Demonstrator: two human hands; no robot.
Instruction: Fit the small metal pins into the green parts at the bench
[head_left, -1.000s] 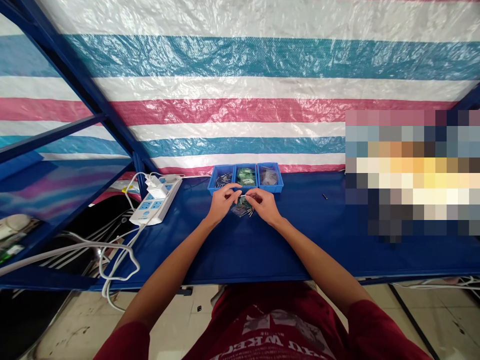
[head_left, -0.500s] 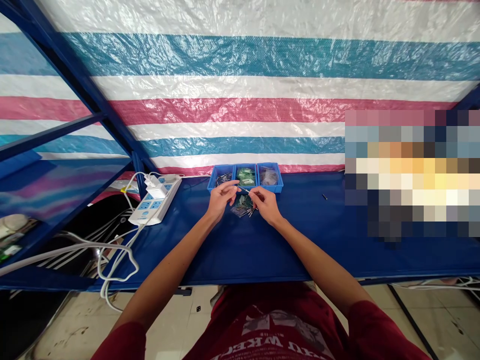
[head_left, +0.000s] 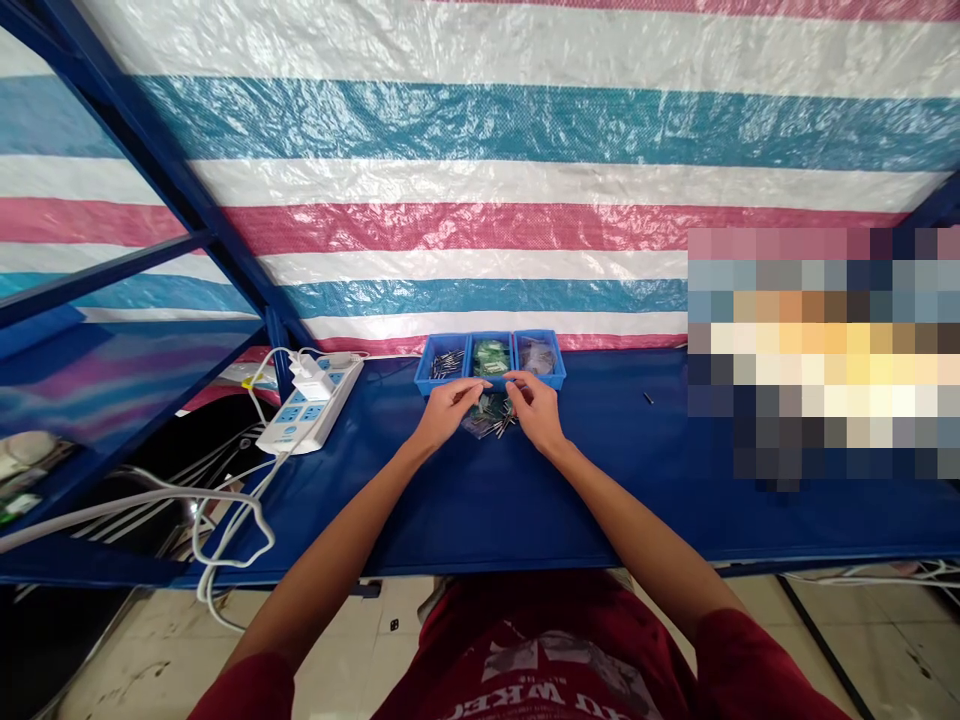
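My left hand is closed in a pinch at the front edge of the blue bins, its fingertips on something too small to make out. My right hand faces it, also pinched, and what it grips is hidden. Just below and between the hands lies a pile of small metal pins on clear and green bags. Behind them stand three joined blue bins: the left one holds dark metal pins, the middle one green packets, the right one clear plastic bags.
A white power strip with a plugged-in adapter and loose white cables is on the left of the blue table. One small dark pin lies to the right. The far right is pixelated.
The thin piece seen between my hands is no longer clearly visible. My left fingers, spread before, have come together in a pinch.
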